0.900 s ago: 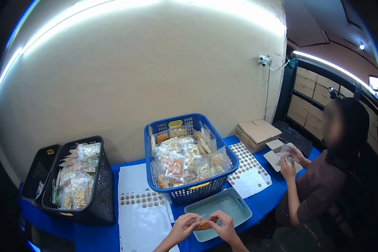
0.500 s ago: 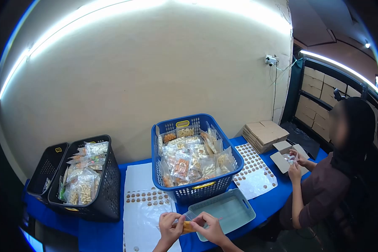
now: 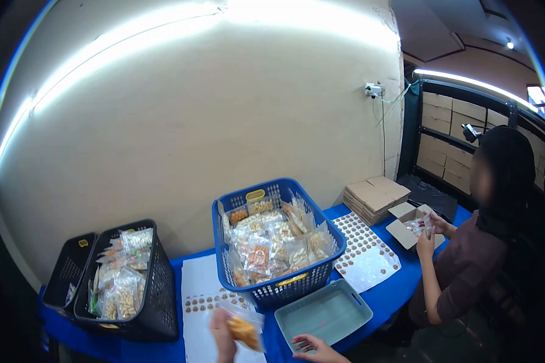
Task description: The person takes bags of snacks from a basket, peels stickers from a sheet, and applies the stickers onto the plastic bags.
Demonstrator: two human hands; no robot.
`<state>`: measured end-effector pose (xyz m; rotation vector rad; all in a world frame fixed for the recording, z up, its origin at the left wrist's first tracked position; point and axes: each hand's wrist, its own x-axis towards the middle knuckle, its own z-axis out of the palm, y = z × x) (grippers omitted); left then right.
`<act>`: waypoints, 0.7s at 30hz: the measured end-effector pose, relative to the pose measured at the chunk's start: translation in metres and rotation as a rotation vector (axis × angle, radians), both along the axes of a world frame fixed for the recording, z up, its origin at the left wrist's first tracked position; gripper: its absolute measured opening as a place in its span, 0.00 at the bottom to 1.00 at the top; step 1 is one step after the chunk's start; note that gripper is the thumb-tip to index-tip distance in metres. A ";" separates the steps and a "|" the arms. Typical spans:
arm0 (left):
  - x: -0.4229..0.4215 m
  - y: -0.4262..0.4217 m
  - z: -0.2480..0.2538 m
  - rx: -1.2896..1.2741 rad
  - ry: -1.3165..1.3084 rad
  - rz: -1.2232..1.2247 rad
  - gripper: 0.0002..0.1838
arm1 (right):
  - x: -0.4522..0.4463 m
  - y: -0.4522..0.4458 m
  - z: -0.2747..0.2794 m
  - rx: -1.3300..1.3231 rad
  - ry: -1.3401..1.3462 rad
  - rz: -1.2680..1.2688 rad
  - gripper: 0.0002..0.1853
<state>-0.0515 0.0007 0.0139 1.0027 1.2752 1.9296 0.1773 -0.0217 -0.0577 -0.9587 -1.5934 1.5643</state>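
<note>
My left hand [image 3: 223, 334] grips a clear plastic snack packet [image 3: 246, 328] with orange-yellow pieces inside, held above the sticker sheet [image 3: 203, 275]. The hand is slightly blurred. Beside it, my right hand [image 3: 318, 348] is empty, fingers apart, at the near edge of the green-grey plastic tray [image 3: 364, 313]. A tiny pink scrap [image 3: 322, 323] lies in that tray. Behind both hands stands the blue basket [image 3: 278, 293], filled with bagged snacks [image 3: 258, 257].
On the left are a black basket [image 3: 163, 302] of snack packets and a smaller black basket [image 3: 63, 272]. Right of the blue basket lie another sticker sheet [image 3: 369, 266] and stacked flat cardboard [image 3: 375, 196]. A co-worker [image 3: 460, 266] handles something over an open carton [image 3: 399, 233].
My hands have parted: the left moved left with the packet, now upright and facing me, and the right let go and moved down toward the tray's edge. The camera view shifted slightly.
</note>
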 end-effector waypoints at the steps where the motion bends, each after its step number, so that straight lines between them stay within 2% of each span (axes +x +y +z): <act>1: 0.023 -0.001 -0.004 -0.097 -0.045 -0.097 0.13 | -0.004 -0.004 0.006 -0.022 0.033 0.021 0.32; 2: 0.040 -0.003 -0.022 -0.209 -0.157 -0.255 0.16 | -0.009 -0.009 0.009 -0.048 0.062 0.041 0.42; 3: 0.066 -0.006 -0.040 -0.317 -0.245 -0.337 0.18 | -0.021 -0.015 0.003 -0.039 0.288 -0.052 0.38; 4: 0.085 -0.008 -0.056 -0.431 -0.333 -0.422 0.28 | -0.024 -0.011 0.000 0.031 0.223 -0.141 0.33; 6: 0.084 0.009 -0.097 -0.204 -0.211 -0.517 0.22 | -0.020 -0.008 -0.012 0.135 0.082 -0.328 0.22; 7: 0.083 0.013 -0.076 -0.019 -0.067 -0.549 0.30 | -0.006 -0.006 -0.004 0.063 0.068 -0.273 0.22; 8: 0.072 0.017 -0.063 -0.038 0.052 -0.515 0.32 | 0.007 -0.003 -0.009 0.002 -0.002 -0.279 0.25; 10: 0.052 0.020 -0.037 -0.129 0.051 -0.546 0.33 | 0.023 -0.003 0.009 0.104 0.011 -0.472 0.25; 13: 0.057 0.010 -0.020 -0.136 0.014 -0.692 0.34 | 0.034 0.002 0.001 0.274 0.087 -0.779 0.27; 14: 0.069 0.007 -0.023 -0.110 0.011 -0.764 0.33 | 0.029 -0.003 0.001 0.331 -0.067 -0.794 0.29; 15: 0.084 0.010 -0.053 -0.048 0.145 -0.864 0.37 | 0.018 -0.010 0.005 0.389 -0.221 -0.802 0.30; 16: 0.114 -0.007 -0.060 -0.027 0.125 -0.907 0.40 | 0.004 -0.016 0.009 0.447 -0.373 -0.806 0.32; 17: 0.134 -0.021 -0.063 -0.006 0.107 -0.949 0.44 | -0.014 -0.025 0.006 0.559 -0.650 -0.754 0.39; 18: 0.132 -0.018 -0.075 -0.045 0.350 -0.912 0.50 | -0.018 -0.026 -0.003 0.550 -0.632 -0.720 0.43; 20: 0.126 -0.013 -0.047 -0.099 0.378 -0.951 0.47 | 0.000 -0.031 0.029 0.426 -0.504 -0.535 0.44; 21: 0.118 -0.006 -0.057 -0.241 0.277 -1.058 0.43 | 0.002 -0.032 0.026 0.474 -0.523 -0.488 0.45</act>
